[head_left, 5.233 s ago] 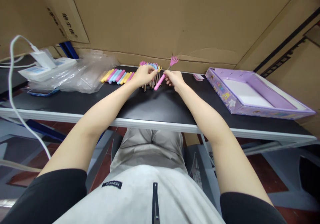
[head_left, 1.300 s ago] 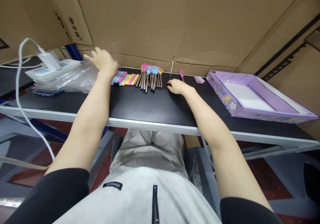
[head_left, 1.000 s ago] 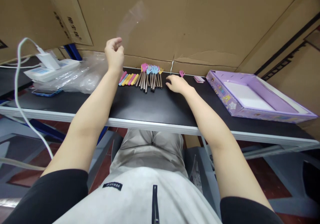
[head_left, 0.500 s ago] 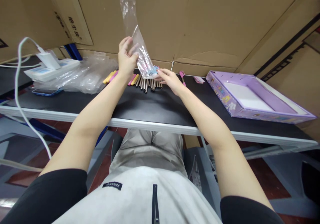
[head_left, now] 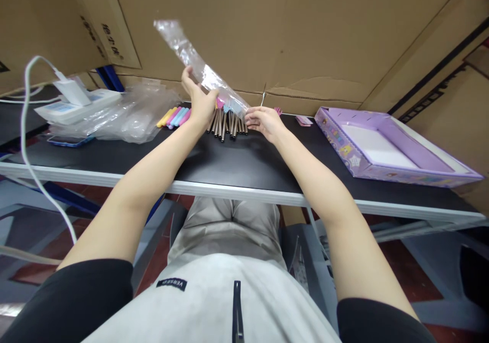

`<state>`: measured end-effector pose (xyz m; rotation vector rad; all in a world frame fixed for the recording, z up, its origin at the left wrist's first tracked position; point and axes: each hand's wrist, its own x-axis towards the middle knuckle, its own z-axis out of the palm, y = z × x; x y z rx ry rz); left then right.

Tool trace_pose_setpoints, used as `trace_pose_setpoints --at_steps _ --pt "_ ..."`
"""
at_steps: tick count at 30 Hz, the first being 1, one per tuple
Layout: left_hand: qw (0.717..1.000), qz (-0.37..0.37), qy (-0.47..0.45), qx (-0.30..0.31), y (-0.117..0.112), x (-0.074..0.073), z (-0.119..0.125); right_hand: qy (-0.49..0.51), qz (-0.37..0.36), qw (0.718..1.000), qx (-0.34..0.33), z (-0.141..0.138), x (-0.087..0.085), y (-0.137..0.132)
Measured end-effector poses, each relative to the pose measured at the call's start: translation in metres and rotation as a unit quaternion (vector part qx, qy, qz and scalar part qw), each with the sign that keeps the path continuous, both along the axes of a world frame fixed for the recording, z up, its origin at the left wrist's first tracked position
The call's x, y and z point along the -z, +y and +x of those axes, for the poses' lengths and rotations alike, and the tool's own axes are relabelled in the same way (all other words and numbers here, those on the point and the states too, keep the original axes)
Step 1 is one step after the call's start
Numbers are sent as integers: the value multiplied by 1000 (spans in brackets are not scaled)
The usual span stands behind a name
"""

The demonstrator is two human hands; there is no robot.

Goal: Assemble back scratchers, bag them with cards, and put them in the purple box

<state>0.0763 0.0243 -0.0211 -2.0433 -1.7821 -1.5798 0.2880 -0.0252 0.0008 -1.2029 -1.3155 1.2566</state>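
My left hand (head_left: 199, 102) and my right hand (head_left: 263, 120) both grip a long clear plastic sleeve (head_left: 191, 57). The sleeve slants up to the left above the black table (head_left: 237, 162), its lower end pinched in my right fingers. Just behind the hands lies a bunch of small metal-handled scratchers (head_left: 227, 123) with pink and blue claw heads. A row of pastel handle caps (head_left: 173, 116) lies left of my left hand. One pink scratcher head (head_left: 278, 110) pokes out behind my right hand.
A heap of clear plastic bags (head_left: 126, 113) lies at the left, beside a white charger with cable (head_left: 69, 90). A purple open box (head_left: 385, 147) sits at the right. A small pink card (head_left: 304, 121) lies near it. Cardboard walls stand behind the table.
My left hand reached into the bag heap, lifted out a clear sleeve and brought it over the scratchers. My right hand rose from the table and took the sleeve's lower end; the sleeve tilted left.
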Motion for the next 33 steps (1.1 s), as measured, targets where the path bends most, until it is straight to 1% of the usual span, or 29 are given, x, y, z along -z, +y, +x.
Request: trace_pose_setpoints --at_steps 2,3,4,7,9,11,13,14,15,16,17,19,20,21,23,28,33 --pt "993 0 -87 -81 -6 -2 -5 -24 5 1000 8 4 1 3" --pt "988 1 -110 -106 -10 -3 -6 -36 7 999 11 5 1 3" --pt "987 0 -110 -114 -15 -5 -6 -46 8 999 15 6 1 4" --pt "990 -2 -93 -104 -28 -11 -3 -64 4 998 26 8 1 4" --pt "991 17 -94 -94 -31 -14 -1 -66 -2 997 32 8 0 3" --pt "989 43 -97 -103 -33 -16 -2 -64 -10 997 36 9 0 2" --pt "990 49 -70 -110 -34 -18 -4 -56 -18 998 36 9 0 2" --pt "993 45 -38 -98 -36 -18 -4 -51 -21 998 35 10 0 2" --pt "997 38 8 -69 -37 -18 -4 -46 -24 998 33 10 1 3" --pt "997 31 62 -26 -39 -17 -4 -40 -27 998 30 11 1 4" --pt "993 22 117 25 -40 -16 -2 -36 -29 999 25 11 2 5" --pt "972 -4 206 114 -41 -11 3 -27 -31 999 18 11 4 7" --pt "961 -18 236 144 -40 -8 6 -23 -32 999 15 12 4 8" --pt "953 -29 256 162 -38 -5 9 -19 -31 999 13 11 5 8" --pt "945 -38 276 169 -34 2 14 -13 -30 999 10 11 4 8" --pt "949 -24 286 130 -22 17 22 -17 -31 999 0 7 2 4" --pt "941 -13 312 127 -12 24 23 -45 -38 998 -18 6 2 3"
